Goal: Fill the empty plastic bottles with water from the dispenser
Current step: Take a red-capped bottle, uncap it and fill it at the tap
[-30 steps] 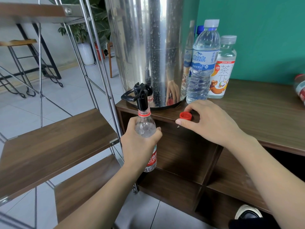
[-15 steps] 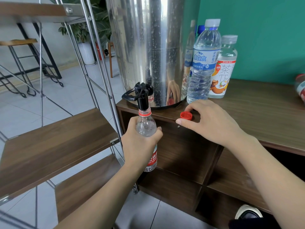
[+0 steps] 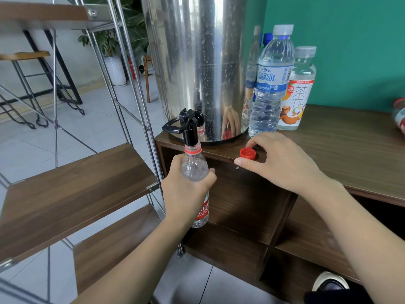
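- Left hand [image 3: 186, 194] grips the red-label bottle [image 3: 195, 170], my fingers and thumb curled round its upper body; the grip covers most of the middle, so only the shoulder, the neck and the foot of the label show.
- I hold the bottle off the front edge of the cabinet [image 3: 350, 150], over the floor, directly below the tap [image 3: 190, 130].
- Its long axis runs near vertical, mouth pointing up. The black spout meets the open neck at the red neck ring; whether it enters the mouth I cannot tell.
- The tap lever loop projects to the left, above my left hand. No water stream is distinguishable, and the visible shoulder looks clear; I judge the fill has barely begun or not started.
- The dispenser [image 3: 206, 62], a steel drum, stands at the cabinet corner behind the tap.
- The red cap [image 3: 247, 154] lies on the cabinet edge, open side up, well apart from the bottle.
- Right hand [image 3: 278, 163] rests on the cabinet top with thumb and forefinger pinching that cap; it carries no load.
- My right hand is the free one, so I judge it must cross left to the lever, while my left keeps the axis plumb under the spout.
- Capped bottles [image 3: 271, 84] stand upright just beside the drum on its right.
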The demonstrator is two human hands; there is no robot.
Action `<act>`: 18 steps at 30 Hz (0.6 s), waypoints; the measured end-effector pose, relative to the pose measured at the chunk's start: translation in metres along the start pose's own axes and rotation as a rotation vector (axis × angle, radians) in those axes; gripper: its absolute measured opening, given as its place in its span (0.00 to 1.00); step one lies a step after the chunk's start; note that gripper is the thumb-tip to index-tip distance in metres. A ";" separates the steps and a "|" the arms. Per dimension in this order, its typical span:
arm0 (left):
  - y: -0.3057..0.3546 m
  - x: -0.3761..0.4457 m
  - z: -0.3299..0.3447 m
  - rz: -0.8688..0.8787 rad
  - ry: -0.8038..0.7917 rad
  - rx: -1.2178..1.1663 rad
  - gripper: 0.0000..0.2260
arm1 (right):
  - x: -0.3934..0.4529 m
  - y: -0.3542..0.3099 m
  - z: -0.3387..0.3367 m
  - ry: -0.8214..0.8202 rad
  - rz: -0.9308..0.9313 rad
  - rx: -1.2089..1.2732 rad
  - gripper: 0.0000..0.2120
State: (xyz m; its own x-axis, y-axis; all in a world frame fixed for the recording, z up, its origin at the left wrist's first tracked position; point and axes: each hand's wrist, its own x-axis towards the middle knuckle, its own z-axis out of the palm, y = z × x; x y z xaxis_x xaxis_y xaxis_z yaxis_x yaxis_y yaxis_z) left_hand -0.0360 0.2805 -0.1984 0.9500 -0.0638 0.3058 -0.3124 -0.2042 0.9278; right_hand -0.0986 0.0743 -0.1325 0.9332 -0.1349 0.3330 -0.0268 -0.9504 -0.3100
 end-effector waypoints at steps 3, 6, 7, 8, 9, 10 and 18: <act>0.000 0.000 0.000 0.006 -0.002 0.001 0.18 | 0.000 0.000 0.000 -0.003 0.005 -0.005 0.22; 0.000 0.000 0.000 0.010 -0.002 -0.001 0.18 | 0.000 -0.001 -0.001 -0.010 0.011 -0.013 0.22; 0.000 0.000 0.000 0.011 -0.002 -0.003 0.18 | 0.000 -0.001 -0.001 -0.013 0.012 -0.014 0.22; 0.000 0.000 0.000 0.014 -0.003 -0.004 0.18 | -0.001 -0.001 -0.001 -0.014 0.013 -0.013 0.22; 0.000 0.000 0.000 0.017 -0.004 -0.005 0.18 | -0.001 -0.001 -0.002 -0.015 0.015 -0.010 0.23; 0.000 0.000 0.000 0.019 -0.004 -0.007 0.18 | -0.001 -0.001 -0.002 -0.016 0.019 -0.004 0.24; -0.002 0.000 0.001 0.019 -0.013 -0.044 0.17 | 0.002 -0.026 -0.009 0.185 -0.091 0.142 0.27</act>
State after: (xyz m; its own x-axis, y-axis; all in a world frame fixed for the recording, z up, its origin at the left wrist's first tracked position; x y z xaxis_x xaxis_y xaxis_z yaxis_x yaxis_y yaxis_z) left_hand -0.0349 0.2799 -0.2003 0.9436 -0.0802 0.3212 -0.3302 -0.1596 0.9303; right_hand -0.0990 0.0958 -0.1157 0.8478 -0.1119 0.5183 0.1174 -0.9136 -0.3892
